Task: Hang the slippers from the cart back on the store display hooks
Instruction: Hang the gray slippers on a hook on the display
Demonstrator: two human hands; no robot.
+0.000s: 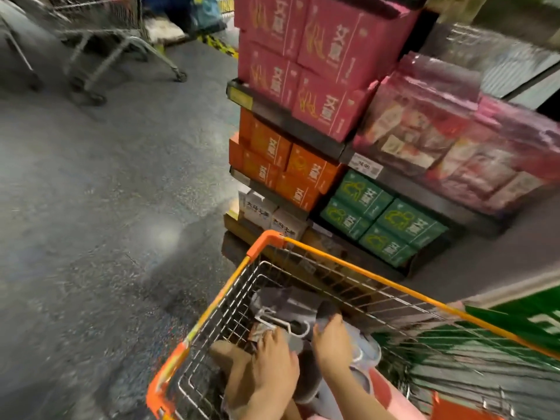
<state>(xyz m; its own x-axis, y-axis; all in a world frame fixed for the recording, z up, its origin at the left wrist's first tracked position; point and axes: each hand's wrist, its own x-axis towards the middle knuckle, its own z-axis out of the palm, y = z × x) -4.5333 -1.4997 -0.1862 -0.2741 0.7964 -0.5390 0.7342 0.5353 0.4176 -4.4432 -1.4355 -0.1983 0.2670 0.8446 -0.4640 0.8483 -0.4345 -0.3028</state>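
Note:
An orange-rimmed wire cart (348,265) fills the lower right, with several grey and pale blue slippers (291,301) piled in its basket on white hangers. Both of my hands reach down into that pile. My left hand (272,365) lies over the slippers with its fingers spread near a white hanger (281,321). My right hand (331,344) has its fingers curled onto a dark grey slipper (325,312). The frame is blurred, so neither grasp is plain. No display hooks are in view.
A shelf unit stands right of the cart with pink boxes (327,56), orange boxes (288,171), green boxes (385,222) and pink packets (454,137). A second metal cart (115,34) stands at the far left on the grey floor. A green panel (521,316) sits right.

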